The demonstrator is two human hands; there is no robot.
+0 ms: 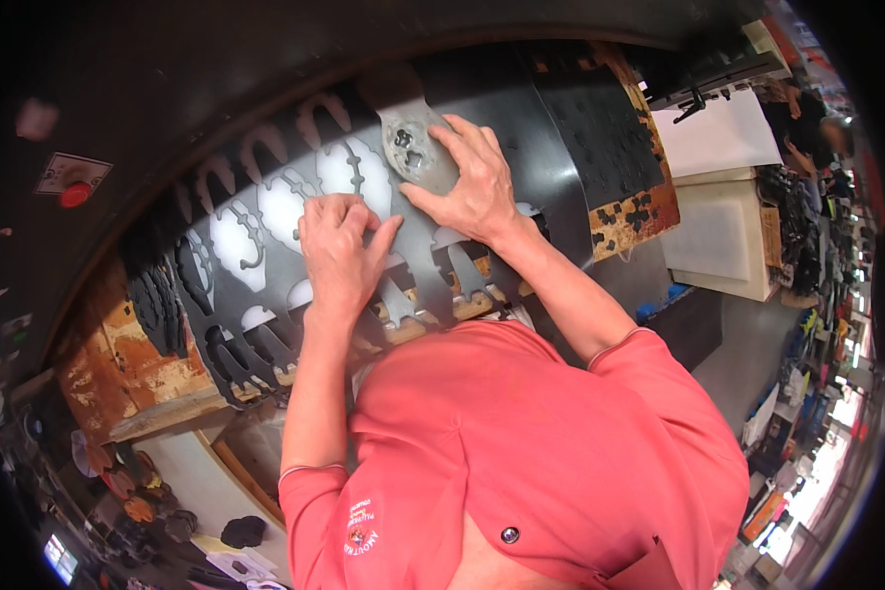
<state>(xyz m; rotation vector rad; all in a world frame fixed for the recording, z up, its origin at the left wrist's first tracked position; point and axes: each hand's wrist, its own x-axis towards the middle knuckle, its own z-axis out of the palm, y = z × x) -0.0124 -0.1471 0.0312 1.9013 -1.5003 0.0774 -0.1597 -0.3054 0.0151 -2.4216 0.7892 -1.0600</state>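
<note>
A black sheet (423, 264) with rows of shoe-part-shaped cut-outs lies across the work surface, white showing through several holes. On its far part rests a grey, rounded cutting die (399, 160) with small dark openings. My right hand (475, 180) grips the die's near right side, thumb on the near edge and fingertips on the far one. Left of it, my left hand (342, 246) leans on the cut sheet with bent fingers and the thumb held apart. Nothing shows in that hand, though its fingertips are partly hidden.
A dark machine beam (295, 54) arches over the far side, with a red button (75, 195) at left. Another perforated black sheet (600, 128) lies at right on a worn brown board (649, 224). Beyond stands a pale cabinet (715, 236). Dark cut strips (157, 303) lie at left.
</note>
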